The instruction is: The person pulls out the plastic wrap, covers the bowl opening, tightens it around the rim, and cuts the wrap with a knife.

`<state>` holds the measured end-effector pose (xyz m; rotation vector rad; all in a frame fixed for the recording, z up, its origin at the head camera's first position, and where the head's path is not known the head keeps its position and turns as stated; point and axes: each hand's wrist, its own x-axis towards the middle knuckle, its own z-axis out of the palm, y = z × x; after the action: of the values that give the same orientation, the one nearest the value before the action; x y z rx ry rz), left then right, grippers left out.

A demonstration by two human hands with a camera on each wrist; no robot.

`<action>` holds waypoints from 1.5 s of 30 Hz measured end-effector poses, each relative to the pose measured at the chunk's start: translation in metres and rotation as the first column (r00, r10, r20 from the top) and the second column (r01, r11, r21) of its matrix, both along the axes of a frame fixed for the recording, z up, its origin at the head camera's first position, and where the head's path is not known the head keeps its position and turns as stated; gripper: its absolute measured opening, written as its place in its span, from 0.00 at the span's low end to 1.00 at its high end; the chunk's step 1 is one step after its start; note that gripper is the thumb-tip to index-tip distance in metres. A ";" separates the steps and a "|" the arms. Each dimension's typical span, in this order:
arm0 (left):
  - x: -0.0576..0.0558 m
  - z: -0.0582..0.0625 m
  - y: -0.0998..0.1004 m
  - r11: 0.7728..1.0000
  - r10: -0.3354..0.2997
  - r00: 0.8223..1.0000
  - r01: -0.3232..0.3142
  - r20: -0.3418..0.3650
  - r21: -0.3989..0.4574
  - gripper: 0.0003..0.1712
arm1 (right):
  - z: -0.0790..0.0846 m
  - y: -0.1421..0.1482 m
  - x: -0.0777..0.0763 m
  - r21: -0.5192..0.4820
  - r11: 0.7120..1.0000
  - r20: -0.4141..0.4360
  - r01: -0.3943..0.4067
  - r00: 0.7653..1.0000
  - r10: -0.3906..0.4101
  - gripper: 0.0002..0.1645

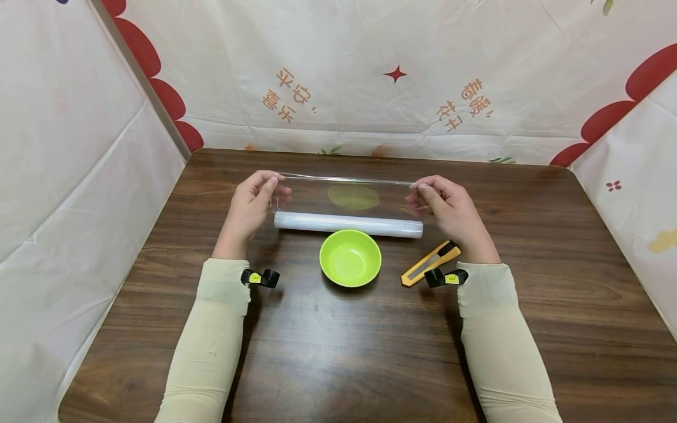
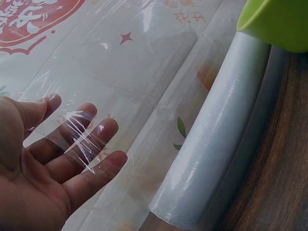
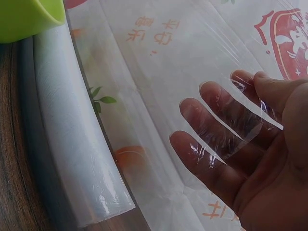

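A sheet of clear cling film stretches between both hands, pulled up from a white cling film roll lying crosswise on the table. The left hand pinches one corner of the film between thumb and index finger; its other fingers spread behind the film in the left wrist view. At the opposite corner the right hand pinches likewise, film clinging over its fingers. Directly in front of the roll sits a green bowl, with nothing in it.
A yellow utility knife lies right of the bowl, near the right wrist. The brown wooden table extends under everything. A white printed cloth hangs behind the table's far edge and along both sides.
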<state>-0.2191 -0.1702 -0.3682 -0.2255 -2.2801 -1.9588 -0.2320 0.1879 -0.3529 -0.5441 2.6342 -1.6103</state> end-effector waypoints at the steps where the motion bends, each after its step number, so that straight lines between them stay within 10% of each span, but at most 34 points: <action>1: 0.000 0.000 0.000 1.000 -0.002 1.000 0.002 0.001 0.003 0.13 | 0.000 0.000 0.001 0.000 1.000 0.002 0.001 1.000 -0.001 0.21; 24: 0.005 -0.026 -0.008 0.999 -0.042 0.997 0.044 0.063 -0.021 0.16 | -0.011 0.002 0.020 0.025 0.999 -0.011 -0.020 1.000 0.021 0.16; 32: 0.030 -0.022 -0.018 0.970 -0.226 0.974 0.226 0.009 -0.091 0.17 | -0.026 0.014 0.037 0.095 0.991 -0.034 -0.095 0.995 0.098 0.15; 45: 0.062 -0.029 -0.036 0.921 -0.309 0.950 0.287 -0.048 -0.265 0.12 | -0.055 0.028 0.061 0.160 0.950 -0.291 -0.268 0.907 0.305 0.22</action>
<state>-0.1576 -0.2063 -0.3968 -0.7122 -2.5592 -1.7241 -0.1713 0.2164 -0.4076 -1.2086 2.6634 -1.3699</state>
